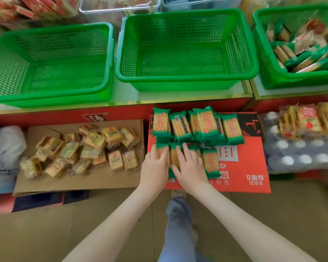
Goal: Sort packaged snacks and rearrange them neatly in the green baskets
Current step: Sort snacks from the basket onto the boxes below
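1. Head view: we see both hands laid flat, side by side, on the near row of green cracker packets (210,161), which lies on a red carton (250,159) below the shelf.
2. The left hand (155,165) rests palm down with its fingers straight on the leftmost packets of that row, gripping nothing.
3. The right hand (189,167) lies just beside it, fingers spread and straight on the packets and thumb stretched toward the left hand. The blur may hide a slight curl at the fingertips.
4. A far row of green packets (197,125) lies on the same carton, touching the near row.
5. Left of the carton, yellow snack packets (80,148) lie in a loose heap on brown cardboard (83,180).
6. On the shelf above, the left green basket (51,95) and the middle green basket (186,78) hold nothing we can see. The right green basket (267,59) holds mixed packets.
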`<move>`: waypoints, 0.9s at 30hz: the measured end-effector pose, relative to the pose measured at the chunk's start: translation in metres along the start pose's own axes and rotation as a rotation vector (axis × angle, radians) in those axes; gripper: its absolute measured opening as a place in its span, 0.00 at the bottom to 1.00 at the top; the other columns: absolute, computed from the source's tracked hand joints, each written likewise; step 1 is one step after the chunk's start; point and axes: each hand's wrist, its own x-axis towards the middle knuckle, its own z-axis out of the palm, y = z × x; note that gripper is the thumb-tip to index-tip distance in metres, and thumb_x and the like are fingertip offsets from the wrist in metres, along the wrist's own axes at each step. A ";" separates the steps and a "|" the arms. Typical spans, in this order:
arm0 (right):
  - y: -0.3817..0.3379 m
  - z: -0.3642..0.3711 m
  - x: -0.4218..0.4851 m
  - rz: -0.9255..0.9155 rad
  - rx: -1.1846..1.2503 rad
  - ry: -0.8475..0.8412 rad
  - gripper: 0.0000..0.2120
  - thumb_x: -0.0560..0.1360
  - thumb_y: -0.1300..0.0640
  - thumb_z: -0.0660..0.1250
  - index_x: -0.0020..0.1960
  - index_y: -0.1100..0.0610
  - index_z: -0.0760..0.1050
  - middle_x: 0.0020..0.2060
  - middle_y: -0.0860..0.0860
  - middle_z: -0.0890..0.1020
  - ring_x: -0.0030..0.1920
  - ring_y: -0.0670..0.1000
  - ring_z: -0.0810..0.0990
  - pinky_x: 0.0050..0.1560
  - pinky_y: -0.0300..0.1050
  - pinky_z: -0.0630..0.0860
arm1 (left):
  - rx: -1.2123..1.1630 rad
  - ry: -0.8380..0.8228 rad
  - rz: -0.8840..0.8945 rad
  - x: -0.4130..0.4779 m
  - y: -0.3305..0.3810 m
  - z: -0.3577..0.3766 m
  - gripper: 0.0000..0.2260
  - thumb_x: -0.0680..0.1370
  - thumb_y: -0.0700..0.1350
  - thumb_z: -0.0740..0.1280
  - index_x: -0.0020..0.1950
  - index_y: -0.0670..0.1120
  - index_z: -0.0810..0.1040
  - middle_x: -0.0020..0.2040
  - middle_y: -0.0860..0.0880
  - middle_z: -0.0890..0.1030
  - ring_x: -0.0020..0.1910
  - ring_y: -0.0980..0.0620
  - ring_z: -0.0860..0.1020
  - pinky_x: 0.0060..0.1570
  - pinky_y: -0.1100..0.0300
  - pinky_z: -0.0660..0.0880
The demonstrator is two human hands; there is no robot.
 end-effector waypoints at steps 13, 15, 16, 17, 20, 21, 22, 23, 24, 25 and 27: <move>0.094 -0.170 0.024 -0.085 -0.040 0.465 0.23 0.76 0.53 0.55 0.67 0.62 0.71 0.61 0.57 0.77 0.57 0.58 0.75 0.54 0.56 0.76 | -0.208 0.243 0.472 0.130 0.156 -0.087 0.21 0.75 0.44 0.57 0.65 0.38 0.75 0.63 0.34 0.74 0.59 0.35 0.76 0.58 0.43 0.75; 0.127 -0.202 0.029 -0.018 -0.030 0.529 0.23 0.76 0.54 0.56 0.67 0.62 0.71 0.61 0.58 0.77 0.57 0.60 0.75 0.56 0.58 0.76 | -0.217 0.239 0.521 0.154 0.195 -0.090 0.22 0.76 0.45 0.56 0.66 0.38 0.75 0.64 0.34 0.74 0.59 0.35 0.75 0.59 0.44 0.74; 0.146 -0.217 0.030 0.018 -0.033 0.556 0.23 0.76 0.54 0.56 0.68 0.62 0.70 0.61 0.58 0.76 0.58 0.60 0.74 0.57 0.58 0.75 | -0.224 0.238 0.539 0.166 0.216 -0.089 0.22 0.75 0.44 0.57 0.66 0.38 0.74 0.64 0.35 0.74 0.60 0.35 0.75 0.60 0.45 0.73; 0.166 -0.232 0.031 0.053 -0.038 0.584 0.23 0.76 0.54 0.57 0.68 0.63 0.70 0.61 0.58 0.76 0.58 0.60 0.73 0.58 0.58 0.74 | -0.229 0.234 0.551 0.178 0.236 -0.087 0.21 0.75 0.44 0.58 0.67 0.39 0.74 0.64 0.35 0.74 0.60 0.35 0.74 0.61 0.45 0.72; 0.232 -0.268 0.035 0.137 -0.049 0.644 0.24 0.75 0.54 0.58 0.69 0.63 0.70 0.62 0.59 0.75 0.60 0.60 0.72 0.61 0.57 0.70 | -0.215 0.215 0.566 0.212 0.293 -0.071 0.22 0.73 0.42 0.61 0.67 0.39 0.74 0.62 0.34 0.75 0.59 0.34 0.75 0.59 0.45 0.73; 0.256 -0.279 0.037 0.151 -0.055 0.649 0.25 0.75 0.53 0.57 0.69 0.62 0.69 0.63 0.59 0.75 0.61 0.60 0.72 0.62 0.56 0.69 | -0.200 0.198 0.557 0.223 0.311 -0.063 0.23 0.73 0.41 0.62 0.67 0.40 0.74 0.62 0.34 0.75 0.58 0.34 0.75 0.58 0.44 0.74; 0.280 -0.289 0.041 0.146 -0.061 0.658 0.25 0.75 0.53 0.57 0.69 0.62 0.69 0.62 0.59 0.75 0.60 0.60 0.72 0.62 0.54 0.68 | -0.180 0.173 0.541 0.234 0.327 -0.054 0.23 0.73 0.41 0.63 0.69 0.40 0.73 0.62 0.33 0.74 0.58 0.33 0.75 0.57 0.44 0.74; 0.305 -0.298 0.047 0.127 -0.063 0.668 0.25 0.75 0.54 0.57 0.69 0.63 0.69 0.62 0.59 0.75 0.60 0.59 0.71 0.62 0.53 0.66 | -0.158 0.149 0.519 0.245 0.343 -0.044 0.23 0.74 0.41 0.64 0.70 0.41 0.72 0.63 0.32 0.74 0.59 0.33 0.74 0.57 0.43 0.73; 0.330 -0.307 0.053 0.103 -0.067 0.671 0.25 0.75 0.54 0.57 0.69 0.63 0.69 0.61 0.60 0.75 0.59 0.59 0.70 0.62 0.51 0.65 | -0.141 0.128 0.491 0.256 0.359 -0.035 0.23 0.75 0.40 0.65 0.71 0.43 0.71 0.64 0.32 0.73 0.61 0.32 0.73 0.58 0.42 0.73; 0.354 -0.316 0.060 0.084 -0.074 0.663 0.25 0.75 0.54 0.57 0.69 0.64 0.69 0.62 0.61 0.75 0.60 0.59 0.70 0.62 0.51 0.64 | -0.126 0.110 0.466 0.266 0.374 -0.026 0.23 0.76 0.40 0.66 0.72 0.44 0.71 0.65 0.31 0.72 0.61 0.32 0.72 0.57 0.41 0.72; 0.397 -0.336 0.076 0.069 -0.082 0.621 0.25 0.76 0.57 0.59 0.71 0.63 0.67 0.64 0.61 0.74 0.62 0.61 0.71 0.64 0.53 0.64 | -0.088 0.079 0.480 0.287 0.403 -0.008 0.21 0.76 0.40 0.67 0.70 0.44 0.74 0.63 0.31 0.74 0.59 0.31 0.74 0.54 0.40 0.74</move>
